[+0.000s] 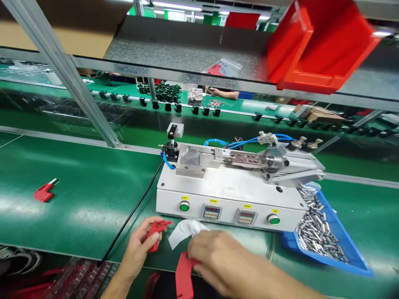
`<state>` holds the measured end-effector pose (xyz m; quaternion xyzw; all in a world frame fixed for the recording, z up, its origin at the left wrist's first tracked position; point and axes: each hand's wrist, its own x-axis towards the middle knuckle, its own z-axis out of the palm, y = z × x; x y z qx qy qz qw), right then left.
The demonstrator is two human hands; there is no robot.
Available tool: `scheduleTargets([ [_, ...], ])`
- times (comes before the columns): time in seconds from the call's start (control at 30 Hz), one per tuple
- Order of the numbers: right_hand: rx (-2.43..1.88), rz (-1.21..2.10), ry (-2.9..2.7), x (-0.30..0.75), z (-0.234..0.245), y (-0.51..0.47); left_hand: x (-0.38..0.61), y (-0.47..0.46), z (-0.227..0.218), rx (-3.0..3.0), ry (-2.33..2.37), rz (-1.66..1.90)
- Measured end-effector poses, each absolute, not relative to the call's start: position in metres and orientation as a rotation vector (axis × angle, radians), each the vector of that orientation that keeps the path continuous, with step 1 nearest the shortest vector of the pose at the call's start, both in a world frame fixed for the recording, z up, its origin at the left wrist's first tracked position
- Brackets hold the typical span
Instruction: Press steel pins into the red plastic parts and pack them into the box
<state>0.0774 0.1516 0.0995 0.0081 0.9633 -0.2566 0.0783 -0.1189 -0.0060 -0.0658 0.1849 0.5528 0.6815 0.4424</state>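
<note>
Gripping a red plastic part [154,237] in clamped fingers of the left hand [140,240], on the near side of the white machine [215,180]. Pinching a second red piece [184,277] in the right hand [215,253], farther right.

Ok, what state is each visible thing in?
Left hand: closed on a red part
Right hand: gripping another red part
Loose red part: lying on the bench
Blue bin: holding many metal pins
Red bin: open, on the shelf
Green buttons: lit or unlit, unclear
Displays: readings illegible
White sheet: curled
</note>
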Motion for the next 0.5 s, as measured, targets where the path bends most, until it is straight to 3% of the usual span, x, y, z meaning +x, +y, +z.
scheduleTargets([
  [0.23, 0.209, -0.671, 2.897, 0.021, 0.021, 0.107, -0.171, -0.039, -0.008, 0.465, 1.507, 2.085],
  [0.33, 0.216, -0.538, 2.936, -0.053, 0.018, 0.094, -0.17, -0.051, 0.019, 0.503, 1.49, 2.21],
  [0.5, 0.123, -0.653, 2.976, -0.135, 0.034, 0.07, -0.138, -0.086, 0.026, 0.515, 1.624, 2.135],
])
